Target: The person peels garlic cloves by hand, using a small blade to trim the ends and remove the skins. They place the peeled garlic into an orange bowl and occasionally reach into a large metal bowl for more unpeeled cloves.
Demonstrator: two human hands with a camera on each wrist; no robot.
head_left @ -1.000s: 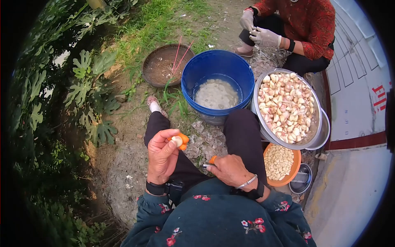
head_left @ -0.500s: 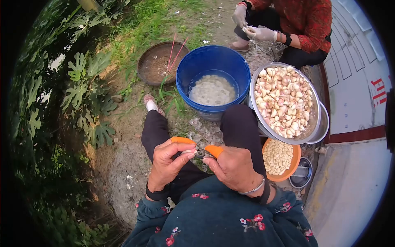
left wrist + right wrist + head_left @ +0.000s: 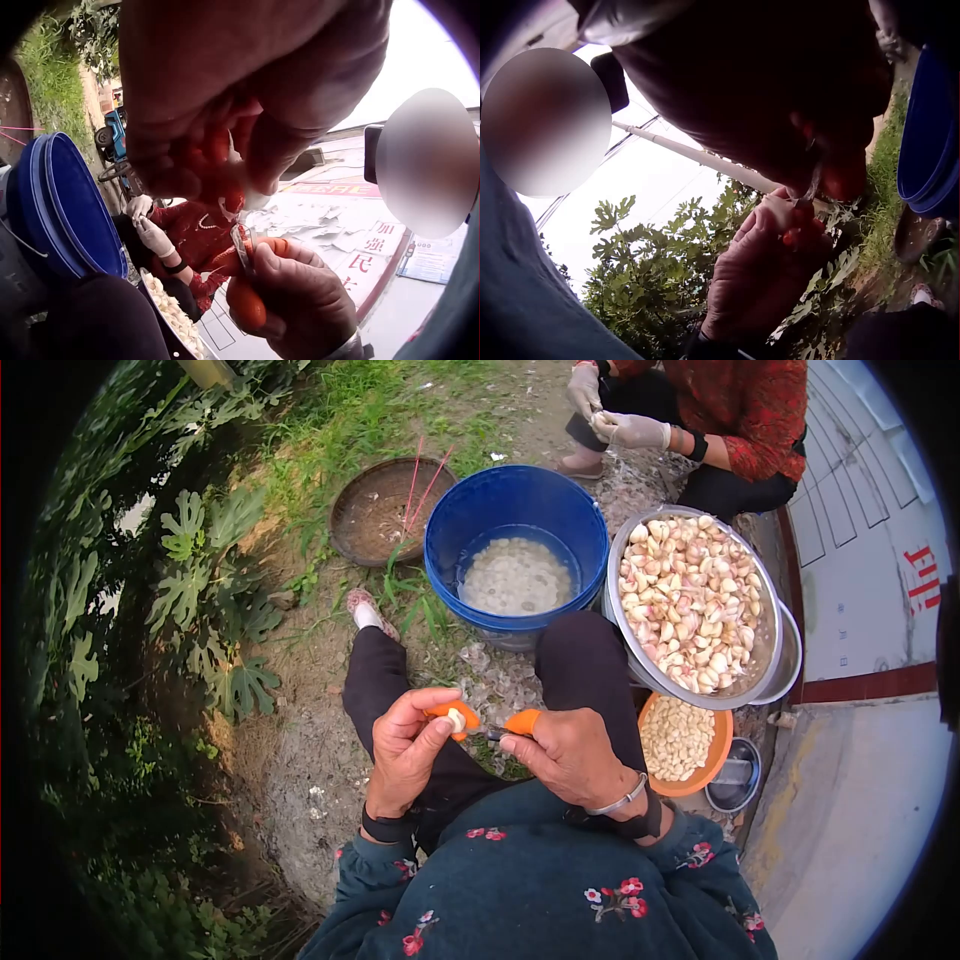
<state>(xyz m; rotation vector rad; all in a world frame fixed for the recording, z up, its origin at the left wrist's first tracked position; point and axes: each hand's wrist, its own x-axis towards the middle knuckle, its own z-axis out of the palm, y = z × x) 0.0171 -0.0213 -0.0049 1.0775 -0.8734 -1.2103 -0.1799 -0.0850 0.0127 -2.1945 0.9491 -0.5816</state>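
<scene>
My left hand (image 3: 405, 748) pinches a pale garlic clove (image 3: 457, 719) between thumb and fingers, with orange covers (image 3: 437, 710) on some fingertips. Just to its right, my right hand (image 3: 575, 756) grips a small metal blade (image 3: 492, 736), its index finger in an orange cover (image 3: 522, 722). In the left wrist view the right hand (image 3: 296, 296) holds the thin metal tool (image 3: 241, 247) upright, close below the left hand (image 3: 240, 97). The right wrist view shows the left hand (image 3: 757, 262) with the clove (image 3: 778, 213) beside the tool's tip; the right hand (image 3: 765, 97) is dark there.
A blue bucket (image 3: 437, 575) with pale cloves in water stands ahead, a woven basket (image 3: 345, 525) left of it. Rightward are a metal bowl of unpeeled garlic (image 3: 690, 605), an orange bowl (image 3: 722, 745) of peeled cloves and a small metal bowl (image 3: 745, 790). A gloved person (image 3: 745, 420) crouches beyond.
The hands came together at the clove, then parted slightly, and the left hand turned so the clove faces up again. The head view shifted a little. The other person's hands moved slightly.
</scene>
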